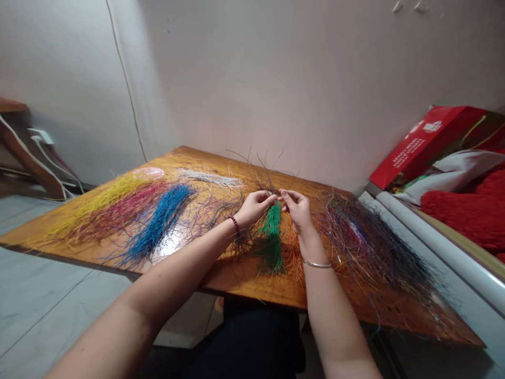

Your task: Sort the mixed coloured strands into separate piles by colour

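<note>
My left hand (256,206) is closed in a pinch above the table, with a dark red bead bracelet on its wrist. Close beside it, my right hand (295,206) also pinches, thumb against fingers; a silver bangle circles that wrist. What lies between the fingertips is too small to make out. Thin dark strands (263,176) fan out just behind the fingertips. Below the hands lies a bundle of green wire-like strands (273,237), with orange strands (292,252) to its right, partly covered by my right forearm. Loose purple and dark strands (209,213) lie left of my left hand.
Blue (160,223), yellow (98,202), pink-red (130,208) and white strand bundles (211,178) lie on the wooden table (232,279). A large tangled mixed pile (379,247) covers its right side. Beyond are a red box (422,142) and red fluffy cloth (465,216). A wall stands behind.
</note>
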{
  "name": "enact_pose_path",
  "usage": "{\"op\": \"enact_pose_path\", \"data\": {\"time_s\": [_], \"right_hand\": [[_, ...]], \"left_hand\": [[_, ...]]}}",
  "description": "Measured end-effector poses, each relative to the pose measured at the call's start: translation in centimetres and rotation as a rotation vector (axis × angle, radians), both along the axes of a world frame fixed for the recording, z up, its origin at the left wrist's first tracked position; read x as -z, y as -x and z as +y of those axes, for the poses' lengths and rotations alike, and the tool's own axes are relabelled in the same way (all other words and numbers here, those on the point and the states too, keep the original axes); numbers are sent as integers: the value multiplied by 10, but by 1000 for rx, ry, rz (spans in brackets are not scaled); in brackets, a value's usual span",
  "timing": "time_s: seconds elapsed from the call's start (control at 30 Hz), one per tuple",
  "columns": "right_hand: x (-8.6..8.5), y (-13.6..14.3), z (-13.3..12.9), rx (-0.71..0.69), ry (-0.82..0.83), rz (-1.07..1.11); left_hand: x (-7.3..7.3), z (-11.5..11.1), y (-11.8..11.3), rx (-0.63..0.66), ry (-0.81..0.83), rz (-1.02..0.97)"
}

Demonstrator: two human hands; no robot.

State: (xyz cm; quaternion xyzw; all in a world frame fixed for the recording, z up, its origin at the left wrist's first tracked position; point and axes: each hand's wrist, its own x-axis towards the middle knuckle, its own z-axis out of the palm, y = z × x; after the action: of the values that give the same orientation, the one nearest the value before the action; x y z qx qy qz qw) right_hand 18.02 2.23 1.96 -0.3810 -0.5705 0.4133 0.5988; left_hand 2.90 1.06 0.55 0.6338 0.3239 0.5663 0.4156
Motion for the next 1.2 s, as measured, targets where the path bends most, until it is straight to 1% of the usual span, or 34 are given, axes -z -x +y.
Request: {"op": "enact_pose_path", "data": {"time_s": [0.13, 0.43, 0.57, 0.83, 1.0, 1.1, 1.2], "right_hand": [[-2, 0, -1, 36, -27, -4], [-2, -3, -1, -59, 53, 42], [-1, -4, 0, -54, 48, 42], [-2, -5, 1, 91, -22, 51], [1, -7, 7, 126, -31, 80], [0, -17, 12, 178, -24, 178], [-11, -37, 10, 242, -21, 365]], "left_hand": [[0, 0, 0, 16, -27, 24], [2, -2, 2, 11, -29, 114], [2, -2, 2, -2, -23, 117], [2, 0, 1, -16, 12, 95], [-1, -2, 1, -17, 23, 77], [-4, -3, 3, -30, 44, 69], [-5, -2, 6, -57, 61, 46]]}}
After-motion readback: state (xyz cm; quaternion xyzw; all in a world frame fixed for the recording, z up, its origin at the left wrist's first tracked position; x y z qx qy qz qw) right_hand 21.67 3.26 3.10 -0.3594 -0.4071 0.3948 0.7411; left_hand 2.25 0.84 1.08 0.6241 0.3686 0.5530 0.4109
